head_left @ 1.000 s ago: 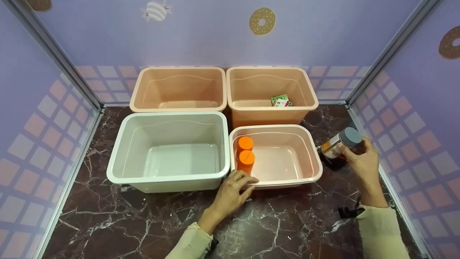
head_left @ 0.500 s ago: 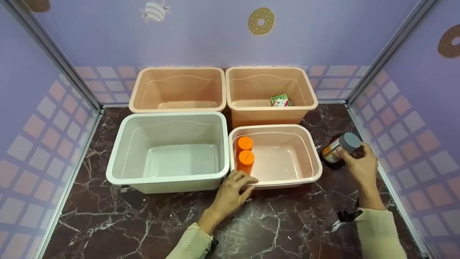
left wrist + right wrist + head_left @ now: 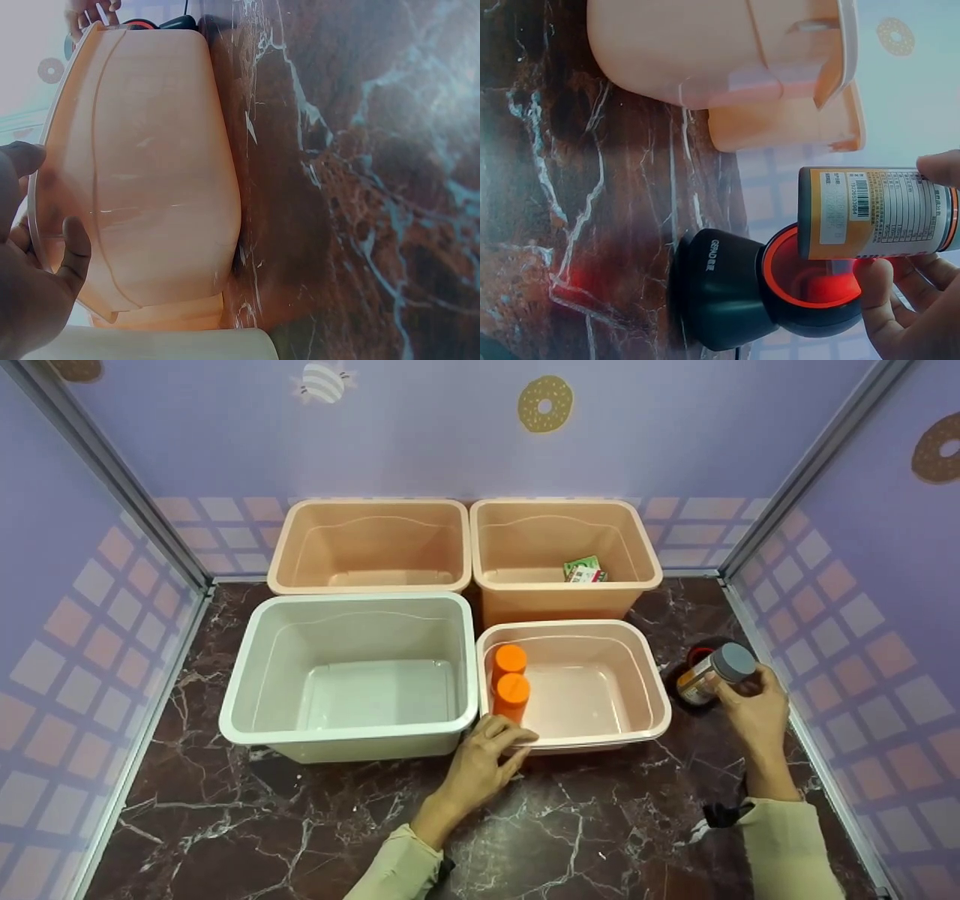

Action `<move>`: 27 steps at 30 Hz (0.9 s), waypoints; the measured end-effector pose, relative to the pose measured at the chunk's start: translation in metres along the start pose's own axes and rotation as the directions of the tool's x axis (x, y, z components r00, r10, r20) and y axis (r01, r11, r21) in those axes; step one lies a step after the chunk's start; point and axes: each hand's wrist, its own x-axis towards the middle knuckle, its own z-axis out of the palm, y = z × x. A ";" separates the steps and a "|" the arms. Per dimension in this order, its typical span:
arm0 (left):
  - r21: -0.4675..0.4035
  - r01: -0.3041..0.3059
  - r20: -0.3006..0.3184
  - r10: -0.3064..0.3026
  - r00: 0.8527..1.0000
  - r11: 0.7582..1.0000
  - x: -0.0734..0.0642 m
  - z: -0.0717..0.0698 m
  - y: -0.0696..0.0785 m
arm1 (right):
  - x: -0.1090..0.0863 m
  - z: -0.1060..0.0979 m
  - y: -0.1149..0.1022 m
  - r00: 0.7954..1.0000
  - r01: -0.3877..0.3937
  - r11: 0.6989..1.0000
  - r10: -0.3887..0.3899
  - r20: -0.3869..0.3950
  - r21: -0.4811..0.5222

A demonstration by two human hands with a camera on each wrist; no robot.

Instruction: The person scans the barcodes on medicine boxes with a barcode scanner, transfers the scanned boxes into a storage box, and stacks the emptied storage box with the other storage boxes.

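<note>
My right hand (image 3: 756, 720) holds a supplement-type bottle (image 3: 699, 678) with a grey cap and an orange-and-white label. In the right wrist view the label's barcode (image 3: 862, 196) shows, and the bottle is just off a black barcode scanner (image 3: 727, 292) with a red ring and red glow. At the near left corner of the small pink bin (image 3: 581, 630), my left hand (image 3: 480, 761) grips the rim. The left wrist view has its thumb (image 3: 75, 251) against the outer wall. Two orange-capped bottles (image 3: 512, 694) stand inside this bin, on its left side.
A large white bin (image 3: 352, 737) stands left of the pink one. Behind are two peach bins (image 3: 371, 589), the right one (image 3: 562, 586) containing small green and white packets (image 3: 585, 570). Purple patterned walls enclose the dark marbled table (image 3: 300, 825).
My right hand has brought the bottle slightly lower and nearer to me, with the tilt roughly kept. More of the scanner's red ring shows behind it. My left hand stays at the rim.
</note>
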 end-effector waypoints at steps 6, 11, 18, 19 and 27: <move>0.003 -0.015 -0.005 0.015 1.000 1.000 0.000 0.000 -0.001 | -0.001 -0.001 0.004 1.000 -0.019 1.000 0.019 0.004 -0.002; -0.003 -0.014 0.004 0.014 1.000 1.000 0.000 -0.001 0.000 | -0.002 -0.003 0.006 0.999 -0.033 0.999 0.033 0.011 -0.023; -0.015 -0.004 0.004 0.004 1.000 1.000 0.000 0.000 0.000 | -0.002 -0.003 0.008 0.999 -0.053 0.999 0.053 -0.003 -0.009; -0.015 -0.005 0.002 0.005 1.000 1.000 0.000 0.000 0.000 | -0.002 -0.003 0.008 0.998 -0.059 0.998 0.059 -0.003 -0.009; -0.007 -0.011 0.000 0.011 1.000 1.000 0.000 -0.001 0.000 | -0.001 -0.003 0.010 0.997 -0.078 0.997 0.078 -0.021 -0.022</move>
